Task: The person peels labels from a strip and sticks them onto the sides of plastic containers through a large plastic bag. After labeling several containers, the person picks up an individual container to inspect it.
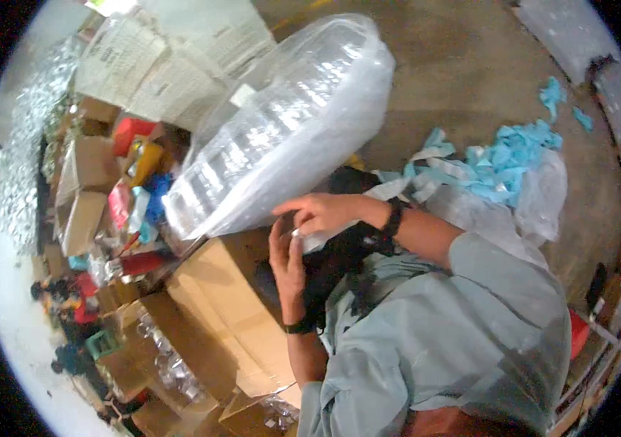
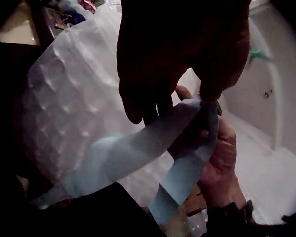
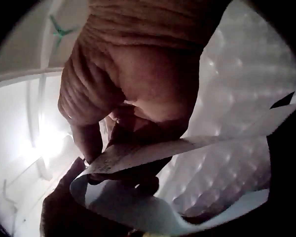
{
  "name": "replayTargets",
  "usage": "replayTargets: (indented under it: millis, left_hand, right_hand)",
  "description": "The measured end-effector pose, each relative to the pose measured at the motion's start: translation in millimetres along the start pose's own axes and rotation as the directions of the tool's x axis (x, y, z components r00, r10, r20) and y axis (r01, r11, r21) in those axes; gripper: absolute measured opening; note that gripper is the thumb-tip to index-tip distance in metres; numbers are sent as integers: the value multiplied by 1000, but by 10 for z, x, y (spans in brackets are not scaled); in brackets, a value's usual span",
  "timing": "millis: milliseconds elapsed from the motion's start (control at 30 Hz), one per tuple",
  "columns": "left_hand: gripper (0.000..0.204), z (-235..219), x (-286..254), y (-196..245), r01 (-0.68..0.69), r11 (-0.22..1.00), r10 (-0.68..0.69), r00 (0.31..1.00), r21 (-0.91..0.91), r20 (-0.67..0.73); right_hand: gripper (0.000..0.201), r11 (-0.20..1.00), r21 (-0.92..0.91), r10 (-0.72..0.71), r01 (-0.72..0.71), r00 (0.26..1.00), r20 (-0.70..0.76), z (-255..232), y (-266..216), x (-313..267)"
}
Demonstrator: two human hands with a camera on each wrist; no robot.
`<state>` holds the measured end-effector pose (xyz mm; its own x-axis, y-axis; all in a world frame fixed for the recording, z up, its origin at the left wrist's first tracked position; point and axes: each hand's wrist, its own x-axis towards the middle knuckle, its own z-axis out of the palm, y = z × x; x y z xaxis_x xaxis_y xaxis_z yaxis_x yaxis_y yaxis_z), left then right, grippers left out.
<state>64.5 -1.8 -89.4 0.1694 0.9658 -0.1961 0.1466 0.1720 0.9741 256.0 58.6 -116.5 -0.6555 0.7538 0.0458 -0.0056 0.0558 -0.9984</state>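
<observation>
Both hands meet in front of the body at a pale blue strip (image 2: 138, 143), folded over into a loop. My left hand (image 1: 288, 266) pinches it between thumb and fingers at the fold, as the left wrist view shows. From the other side my right hand (image 3: 133, 84) grips the same strip near its bend, its fingertips partly hidden behind it. The two ends trail away from the hands. Just beyond them lies a large clear plastic bag (image 1: 325, 131) holding rows of shiny, see-through pieces.
An open cardboard box (image 1: 230, 306) stands beside the left arm, and smaller boxes with clear pieces lie below it. Crumpled blue strips (image 1: 507, 164) are heaped on the floor (image 1: 456, 65) at right. Colourful packets (image 1: 143, 160) crowd the left side.
</observation>
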Motion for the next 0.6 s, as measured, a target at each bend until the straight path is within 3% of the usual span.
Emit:
replayTargets:
  millis: [33,133,200,233,333,400,467,500,533,600]
  left_hand:
    - [50,-5,-56,-30,11,999,-12,999,-31,-30]
    - [48,-5,-213,65,67,996,-71,995,-60,-76]
    - [48,-244,-238,-112,25,998,-26,1000,-62,-12]
    - [50,-250,-277,-29,17,999,-23,992,-48,-122]
    - [50,-505,-321,-37,20,998,-12,992,59,-129]
    - [50,-558,-331,-85,42,999,-42,992,2,-119]
    - [48,-655,-242,-358,-214,915,281,947,343,-158]
    - [45,-691,-232,-433,-184,772,340,929,608,-150]
    - [45,-624,-232,-429,-189,776,337,931,602,-142]
    - [43,-457,-307,-350,-281,542,455,890,792,4]
  right_hand:
    - [67,998,-67,23,-20,999,45,27,-22,21]
    - [65,1000,-10,-25,26,999,32,189,-18,34]
    - [66,998,-63,9,-7,999,31,215,-68,14]
    - [66,998,-61,35,-31,997,62,251,-53,17]
    - [68,996,-48,75,-72,995,62,317,-20,-2]
    - [68,991,-74,113,-108,991,71,301,-46,-24]
    - [67,994,-84,76,-72,996,46,322,11,-14]
    - [67,995,-95,32,-29,999,29,337,52,-1]
    - [67,995,-97,41,-38,999,20,352,102,16]
    - [67,995,-58,79,-77,996,30,401,208,68]
